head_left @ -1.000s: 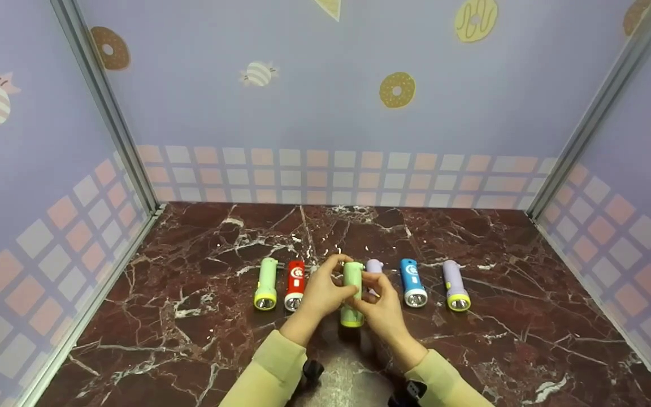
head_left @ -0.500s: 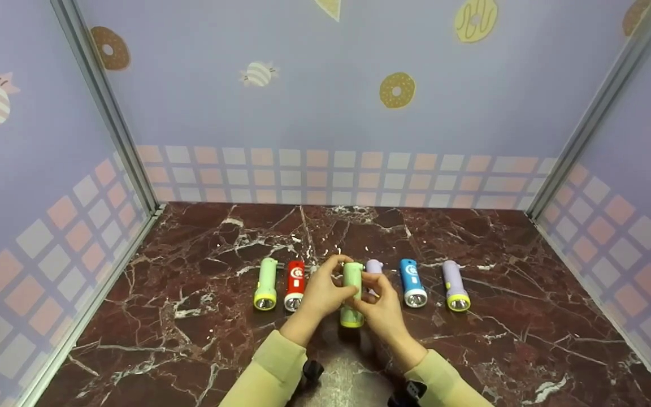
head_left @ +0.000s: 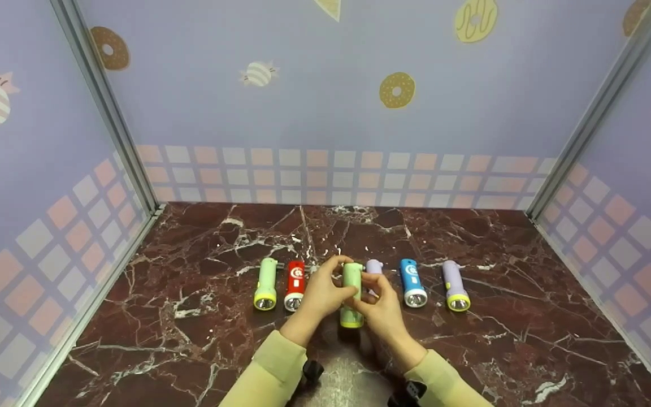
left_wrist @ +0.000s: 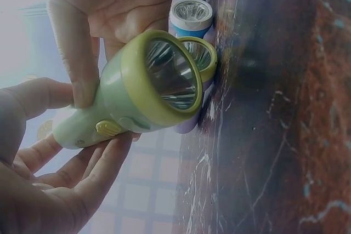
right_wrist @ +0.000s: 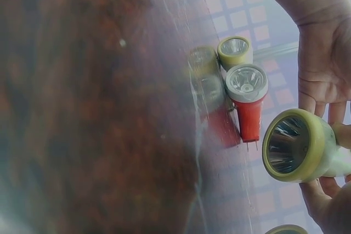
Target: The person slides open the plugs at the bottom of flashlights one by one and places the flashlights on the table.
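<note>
While five other flashlights [head_left: 411, 278] are lying in a row on the desk [head_left: 500, 350], the left hand [head_left: 322, 291] and right hand [head_left: 383, 308] are pinching a pale green flashlight [head_left: 352, 275] above it; its handling is seemingly under way, not finished, the others ungripped.

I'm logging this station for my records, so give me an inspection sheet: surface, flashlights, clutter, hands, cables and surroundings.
Surface: dark red marbled tabletop with pale veins.
Flashlights: a yellow-rimmed green flashlight is held up off the tabletop; lying in a row, left to right, are a second green flashlight, red flashlight, partly hidden purple flashlight, blue flashlight and second purple flashlight.
Clutter: nothing seen.
Hands: left hand and right hand both grip the raised flashlight.
Cables: nothing seen.
Surroundings: lilac wall panels with doughnut and candy pictures, checked lower bands and grey corner strips.
</note>
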`<state>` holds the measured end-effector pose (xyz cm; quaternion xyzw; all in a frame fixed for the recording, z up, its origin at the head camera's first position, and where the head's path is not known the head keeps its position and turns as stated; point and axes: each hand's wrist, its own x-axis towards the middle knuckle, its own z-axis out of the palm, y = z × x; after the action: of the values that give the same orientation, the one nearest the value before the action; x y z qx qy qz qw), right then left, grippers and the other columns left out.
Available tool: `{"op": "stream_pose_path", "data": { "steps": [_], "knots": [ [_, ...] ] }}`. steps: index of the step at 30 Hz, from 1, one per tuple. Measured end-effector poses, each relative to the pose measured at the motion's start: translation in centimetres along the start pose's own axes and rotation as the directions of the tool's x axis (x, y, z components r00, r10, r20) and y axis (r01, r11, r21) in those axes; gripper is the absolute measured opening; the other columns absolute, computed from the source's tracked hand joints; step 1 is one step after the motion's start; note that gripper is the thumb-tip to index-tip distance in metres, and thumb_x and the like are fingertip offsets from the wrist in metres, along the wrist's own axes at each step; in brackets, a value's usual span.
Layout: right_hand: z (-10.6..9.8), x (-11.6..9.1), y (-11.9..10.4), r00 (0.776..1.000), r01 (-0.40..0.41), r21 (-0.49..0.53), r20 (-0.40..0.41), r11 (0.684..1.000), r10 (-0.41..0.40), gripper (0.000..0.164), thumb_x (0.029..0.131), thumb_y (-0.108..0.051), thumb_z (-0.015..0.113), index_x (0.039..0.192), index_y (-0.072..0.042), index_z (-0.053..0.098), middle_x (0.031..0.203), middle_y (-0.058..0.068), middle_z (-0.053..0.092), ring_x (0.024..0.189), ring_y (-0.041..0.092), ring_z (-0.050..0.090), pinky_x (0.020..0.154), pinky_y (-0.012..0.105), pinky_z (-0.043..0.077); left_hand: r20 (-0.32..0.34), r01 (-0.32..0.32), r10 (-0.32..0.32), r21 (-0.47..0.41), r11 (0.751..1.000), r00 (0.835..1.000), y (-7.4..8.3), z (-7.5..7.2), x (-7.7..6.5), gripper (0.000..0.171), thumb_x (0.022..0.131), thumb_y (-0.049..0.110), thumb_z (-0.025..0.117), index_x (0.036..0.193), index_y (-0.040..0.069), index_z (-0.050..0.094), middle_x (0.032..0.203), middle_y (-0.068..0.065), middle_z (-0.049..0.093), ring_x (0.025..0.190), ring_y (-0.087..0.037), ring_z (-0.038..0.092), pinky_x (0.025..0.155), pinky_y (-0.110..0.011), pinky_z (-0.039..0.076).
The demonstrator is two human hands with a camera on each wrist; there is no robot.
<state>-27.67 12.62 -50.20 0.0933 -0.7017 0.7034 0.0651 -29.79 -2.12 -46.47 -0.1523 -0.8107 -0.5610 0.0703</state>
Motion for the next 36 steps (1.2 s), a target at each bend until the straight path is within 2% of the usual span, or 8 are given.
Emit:
{"op": "stream_pose_path", "data": {
  "steps": [12, 28, 36],
  "knots": [
    [0.00, -0.03, -0.01, 1.000, -0.010, -0.003, -0.003, 1.000, 0.010, 0.054, 0.082, 0.009, 0.073, 0.130, 0.012, 0.049, 0.132, 0.037, 0.059, 0.101, 0.032, 0.072, 0.083, 0.031, 0.063, 0.003, -0.020, 0.019, 0.016, 1.000, 1.000, -0.09, -0.03, 0.01, 0.051, 0.072, -0.001, 0.074, 0.121, 0.004, 0.064, 0.111, -0.021, 0.069, 0.076, -0.019, 0.064, 0.068, -0.025, 0.054],
    [0.10, -0.07, 0.07, 1.000, -0.020, 0.000, -0.012, 1.000, 0.020, 0.055, 0.081, 0.008, 0.074, 0.130, 0.011, 0.049, 0.132, 0.035, 0.059, 0.099, 0.029, 0.072, 0.084, 0.032, 0.063, 0.002, -0.033, 0.033, 0.036, 0.999, 0.999, -0.25, 0.03, 0.09, 0.053, 0.071, 0.001, 0.073, 0.124, 0.001, 0.064, 0.116, -0.020, 0.067, 0.094, -0.032, 0.066, 0.079, -0.034, 0.056],
    [0.10, -0.15, 0.11, 1.000, -0.019, 0.001, -0.007, 1.000, 0.019, 0.054, 0.082, 0.008, 0.074, 0.130, 0.012, 0.049, 0.131, 0.036, 0.059, 0.099, 0.032, 0.073, 0.084, 0.033, 0.063, 0.002, -0.020, 0.020, 0.064, 0.998, 1.000, -0.29, 0.07, 0.10, 0.053, 0.071, 0.002, 0.073, 0.124, 0.003, 0.065, 0.115, -0.019, 0.066, 0.092, -0.025, 0.063, 0.079, -0.032, 0.054]
  ]
}}
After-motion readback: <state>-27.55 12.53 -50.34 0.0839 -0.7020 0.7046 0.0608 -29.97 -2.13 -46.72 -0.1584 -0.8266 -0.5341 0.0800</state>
